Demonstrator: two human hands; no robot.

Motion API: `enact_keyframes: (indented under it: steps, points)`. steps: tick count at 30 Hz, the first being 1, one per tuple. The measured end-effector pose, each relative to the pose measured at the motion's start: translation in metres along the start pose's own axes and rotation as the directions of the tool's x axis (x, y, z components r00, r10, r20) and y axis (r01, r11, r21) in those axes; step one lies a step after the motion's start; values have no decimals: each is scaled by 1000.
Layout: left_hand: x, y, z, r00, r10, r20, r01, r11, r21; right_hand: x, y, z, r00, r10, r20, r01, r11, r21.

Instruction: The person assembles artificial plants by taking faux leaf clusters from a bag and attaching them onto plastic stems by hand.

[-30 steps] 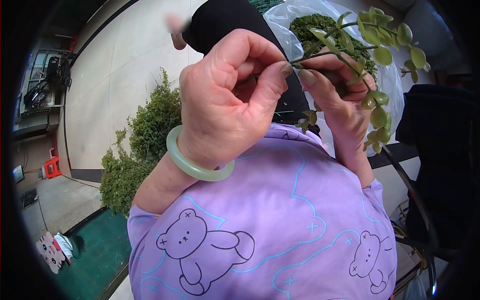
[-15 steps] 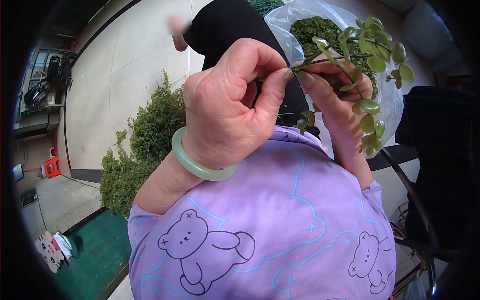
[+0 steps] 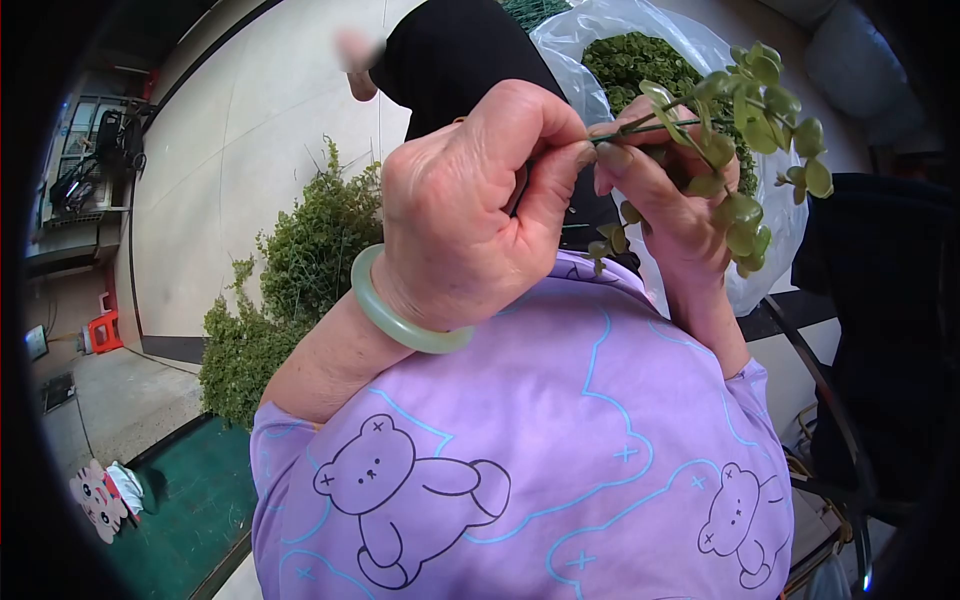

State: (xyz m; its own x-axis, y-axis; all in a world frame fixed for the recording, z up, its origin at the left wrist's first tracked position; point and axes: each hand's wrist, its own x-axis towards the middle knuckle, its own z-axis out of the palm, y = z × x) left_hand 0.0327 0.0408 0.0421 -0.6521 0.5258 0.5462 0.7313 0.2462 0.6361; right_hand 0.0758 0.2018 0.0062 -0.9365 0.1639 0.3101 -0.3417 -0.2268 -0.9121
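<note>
A leafy green sprig (image 3: 770, 118) with rounded, glossy leaves spreads to the right of my hands. Its thin green stems come together at the fingertips. My left hand (image 3: 470, 205), with a pale green bangle (image 3: 400, 322) at the wrist, is closed, thumb and forefinger pinching the stem end. Right beside it, my right hand (image 3: 665, 195) is also closed, holding the stems between thumb and fingers. Some leaves hang over the back of the right hand. The fingertips of the two hands meet, and what lies exactly between them is hidden.
A clear plastic bag (image 3: 775, 225) full of small-leaved greenery (image 3: 640, 65) stands beyond my right hand. To the left, a large heap of leafy stems (image 3: 310, 250) rests by a green surface (image 3: 190, 500). Black chair-like cloth (image 3: 880, 330) is at the right.
Both hands have shifted slightly to the right, still pinching the stems. The sprig has turned a little, and its lower hanging branch has drawn closer to the right hand.
</note>
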Motion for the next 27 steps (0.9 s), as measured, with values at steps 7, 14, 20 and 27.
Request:
enact_keyframes:
  steps: [7,14,20,27]
  points:
    - [12,-11,3,999,37,19,-37,999,-3,6,2,-6,996,-56,-66,53,997,-53]
    - [6,-7,1,992,122,-3,-121,986,116,2,-4,3,992,86,-91,-92,993,-67]
    - [4,-11,8,962,272,15,-267,932,246,1,0,0,998,51,-33,-54,992,-113]
    - [0,-12,6,962,270,43,-270,917,294,1,5,0,979,203,-3,-203,978,-49]
